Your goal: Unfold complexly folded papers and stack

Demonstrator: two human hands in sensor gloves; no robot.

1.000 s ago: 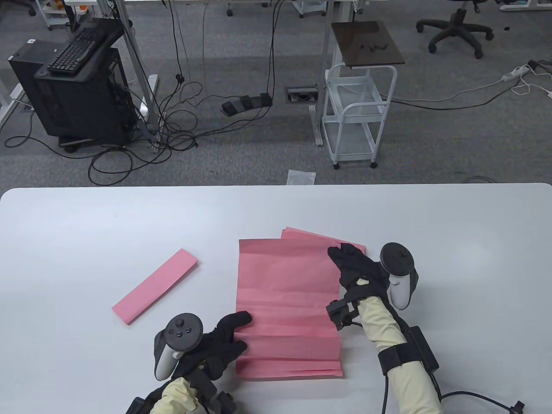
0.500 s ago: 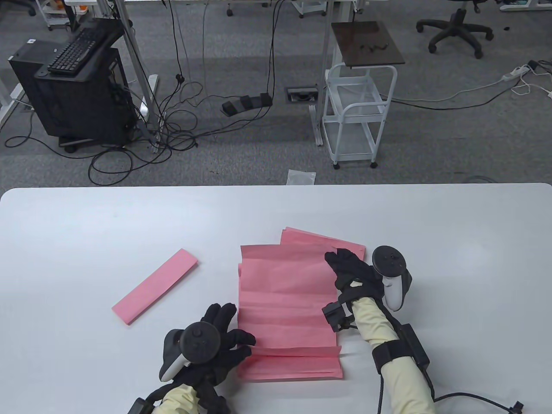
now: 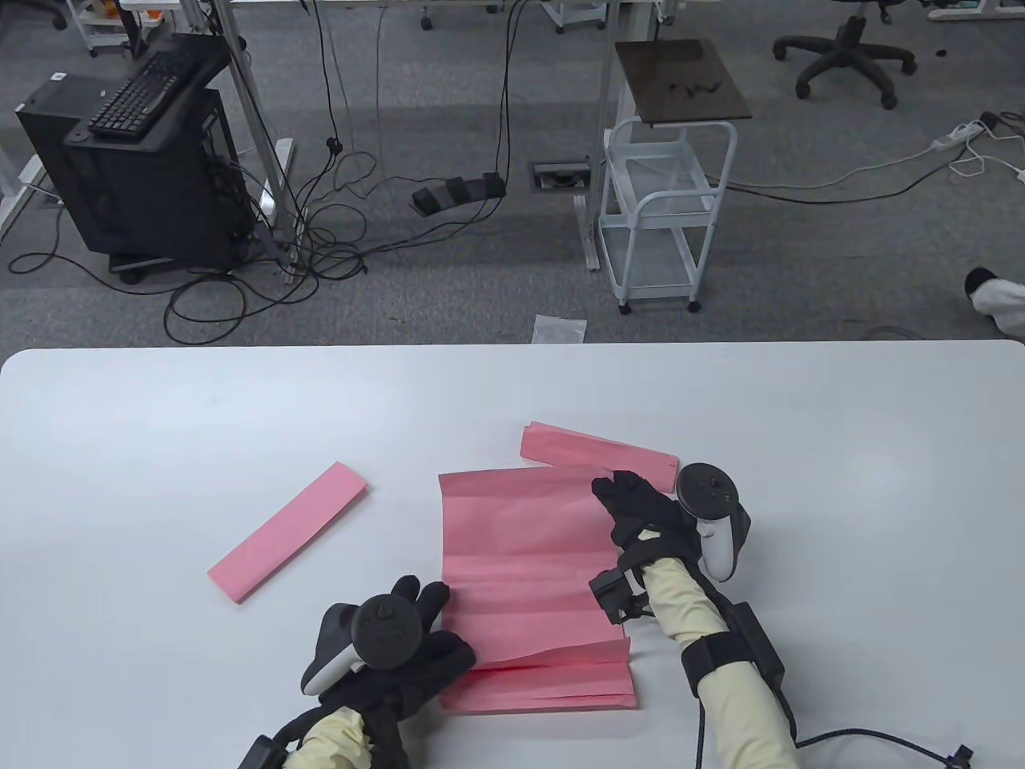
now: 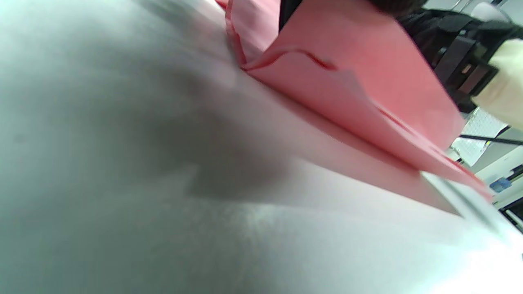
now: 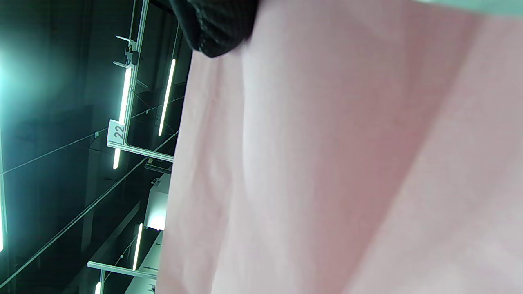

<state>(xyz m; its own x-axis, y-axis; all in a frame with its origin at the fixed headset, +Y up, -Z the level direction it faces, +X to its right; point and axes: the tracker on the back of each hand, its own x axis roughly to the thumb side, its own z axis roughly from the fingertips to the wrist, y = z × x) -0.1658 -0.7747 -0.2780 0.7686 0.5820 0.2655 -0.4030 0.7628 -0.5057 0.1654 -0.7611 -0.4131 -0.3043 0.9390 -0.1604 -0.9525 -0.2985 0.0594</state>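
Observation:
A creased, unfolded pink sheet [image 3: 524, 561] lies near the table's front on top of another opened pink sheet [image 3: 544, 690]. My right hand [image 3: 612, 489] pinches the top sheet's far right corner. My left hand [image 3: 447, 625] holds its near left edge, thumb on top. In the left wrist view the top sheet [image 4: 367, 77] is raised off the lower one [image 4: 347, 118]. In the right wrist view the sheet [image 5: 347, 163] fills the frame, with a fingertip [image 5: 212, 28] above it. One folded pink strip [image 3: 288, 533] lies to the left. Another [image 3: 596, 455] lies behind my right hand.
The white table [image 3: 160, 416] has a rounded far edge. Beyond it on the floor are a white cart [image 3: 669, 216], cables, and a black computer stand [image 3: 144, 160]. A small plastic bag [image 3: 559, 328] lies on the floor by the table edge.
Both hands drew the top sheet a little toward me, uncovering the folded strip behind it. My left hand moved from pressing the sheet to holding its left edge. The sheet's near edge has lifted.

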